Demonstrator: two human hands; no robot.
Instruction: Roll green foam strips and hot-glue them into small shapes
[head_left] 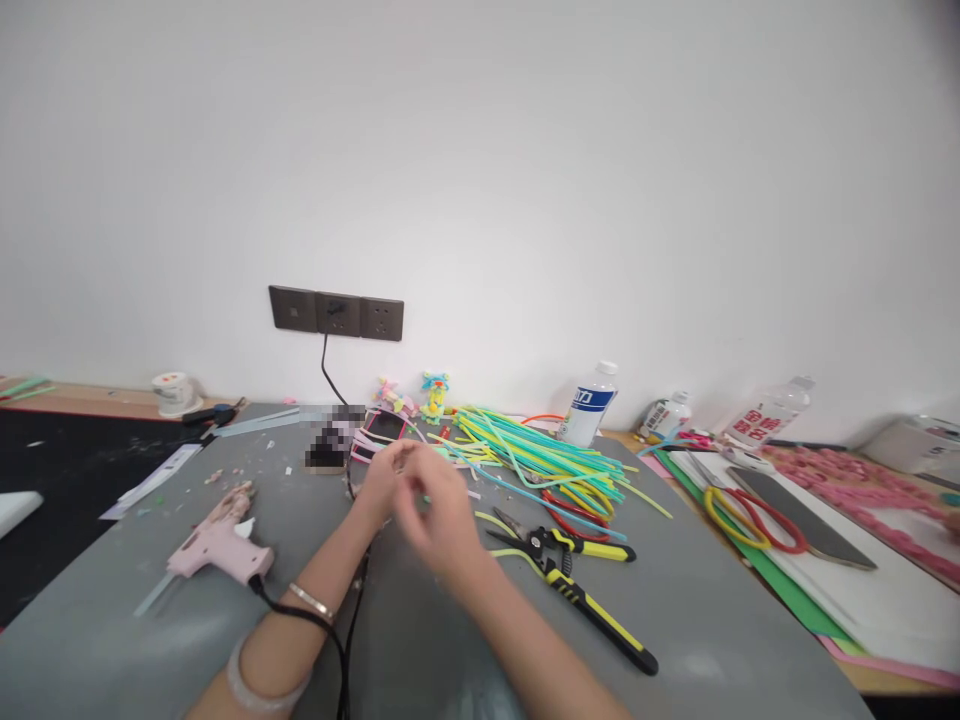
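One pink glue gun point(219, 541) is laid at the left of the grey mat point(697, 620). The left hand point(385, 478) and right hand point(439, 516) are met mid-mat around one small green piece point(426, 498); their grip cannot be told through blur. One pair of yellow-handled cutters point(570, 575) is laid just right, with three bottles behind.

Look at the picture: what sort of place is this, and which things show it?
Probably a craft worktable: a pink hot glue gun, a heap of coloured straws and yellow-handled snips lie on the grey mat.
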